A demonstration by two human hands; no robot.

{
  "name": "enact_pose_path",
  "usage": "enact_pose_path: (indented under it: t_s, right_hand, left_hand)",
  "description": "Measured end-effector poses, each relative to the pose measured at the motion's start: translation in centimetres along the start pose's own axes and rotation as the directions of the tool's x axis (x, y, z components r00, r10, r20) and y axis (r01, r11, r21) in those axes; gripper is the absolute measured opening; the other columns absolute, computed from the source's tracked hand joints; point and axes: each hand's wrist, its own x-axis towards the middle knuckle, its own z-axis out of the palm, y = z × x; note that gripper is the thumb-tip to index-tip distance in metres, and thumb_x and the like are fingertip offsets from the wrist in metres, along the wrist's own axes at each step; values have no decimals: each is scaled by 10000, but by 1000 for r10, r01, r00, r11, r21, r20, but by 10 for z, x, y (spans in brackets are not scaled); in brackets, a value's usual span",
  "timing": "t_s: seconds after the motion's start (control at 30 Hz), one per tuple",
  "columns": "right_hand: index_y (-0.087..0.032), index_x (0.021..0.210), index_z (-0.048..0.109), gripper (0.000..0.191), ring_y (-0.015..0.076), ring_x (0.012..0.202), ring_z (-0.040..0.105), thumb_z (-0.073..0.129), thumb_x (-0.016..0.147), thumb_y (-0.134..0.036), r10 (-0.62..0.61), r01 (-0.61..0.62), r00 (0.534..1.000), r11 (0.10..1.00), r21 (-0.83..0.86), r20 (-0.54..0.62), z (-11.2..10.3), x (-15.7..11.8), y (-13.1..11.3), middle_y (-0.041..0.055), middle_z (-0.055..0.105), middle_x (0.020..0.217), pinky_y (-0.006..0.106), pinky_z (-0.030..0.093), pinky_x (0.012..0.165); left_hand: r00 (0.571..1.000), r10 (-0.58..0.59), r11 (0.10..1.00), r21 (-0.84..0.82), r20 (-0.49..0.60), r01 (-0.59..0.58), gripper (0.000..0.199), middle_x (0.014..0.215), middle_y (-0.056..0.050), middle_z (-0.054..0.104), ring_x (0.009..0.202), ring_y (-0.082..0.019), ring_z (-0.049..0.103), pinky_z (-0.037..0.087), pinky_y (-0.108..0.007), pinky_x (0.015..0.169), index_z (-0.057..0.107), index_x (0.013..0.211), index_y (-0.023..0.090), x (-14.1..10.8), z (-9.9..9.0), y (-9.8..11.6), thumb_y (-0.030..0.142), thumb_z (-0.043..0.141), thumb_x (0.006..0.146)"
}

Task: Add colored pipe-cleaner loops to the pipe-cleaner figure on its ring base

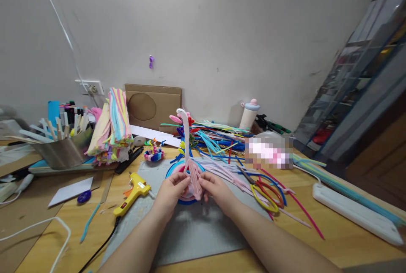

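Between my hands is a pink piece of bent pipe cleaners [196, 182], looped into a flat, wing-like shape. My left hand [171, 189] pinches its left side with thumb and forefinger. On the right side my right hand [219, 192] grips the edge with bent fingers. Behind it rises a white curved stem [186, 137] with a hooked top, like a swan's neck. Around and under the pink piece lies a round base of blue and pink pipe cleaners [171, 170], partly covered by my hands. Small coloured pipe-cleaner shapes show behind the stem.
A yellow glue gun [133, 195] lies left on the grey mat [203, 239]. Scissors [264, 195] rest at right among loose pipe cleaners [218, 169]. Further out are a metal bowl of sticks [63, 150], a white bottle [249, 116] and a power strip [355, 214].
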Motion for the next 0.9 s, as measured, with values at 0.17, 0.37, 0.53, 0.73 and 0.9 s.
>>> enact_pose_path:
  t_s: [0.17, 0.37, 0.53, 0.73, 0.9]
  right_hand:
    - [-133, 831, 587, 299, 57, 392, 439, 662, 697, -389, 95, -98, 994, 992, 75, 45, 0, -1, 2, -19, 584, 564, 165, 253, 356]
    - [-151, 784, 563, 265, 95, 475, 532, 686, 682, -362, 83, -51, 994, 927, 373, -69, 0, 1, 0, 1, 618, 598, 173, 345, 407]
    - [-121, 804, 607, 270, 141, 648, 597, 664, 716, -370, 48, -42, 999, 923, 382, -8, 0, -1, -4, 61, 648, 737, 235, 449, 574]
    - [-246, 1130, 459, 447, 205, 891, 568, 625, 748, -410, -312, 294, 859, 950, -109, -405, -16, 0, -10, 72, 564, 1045, 352, 449, 742]
    - [-262, 974, 612, 206, 243, 1037, 493, 625, 774, -309, -651, 418, 759, 465, -781, 19, -16, -14, -26, 52, 586, 1056, 424, 270, 930]
  left_hand:
    - [1000, -2, 1000, 21, 11, 2, 318, 616, -4, 608, 472, -88, 503, 388, -211, 497, 635, 786, 147, 0, 2, -1, 372, 758, 598]
    - [1000, 13, 1000, 7, 6, -13, 317, 691, -19, 618, 498, -73, 491, 362, -184, 473, 632, 818, 141, -4, 9, -1, 391, 721, 645]
    - [999, 17, 998, 64, 36, -20, 310, 666, -27, 637, 506, -95, 519, 375, -201, 486, 640, 797, 142, -6, 12, 0, 358, 754, 605]
    - [984, 166, 978, 137, -60, -157, 260, 618, -2, 603, 545, -112, 523, 388, -206, 518, 623, 749, 154, -6, 6, 10, 355, 735, 628]
    - [960, 276, 928, 249, 43, -278, 207, 750, -37, 648, 707, -161, 586, 440, -244, 641, 641, 797, 158, -10, 8, 11, 317, 698, 677]
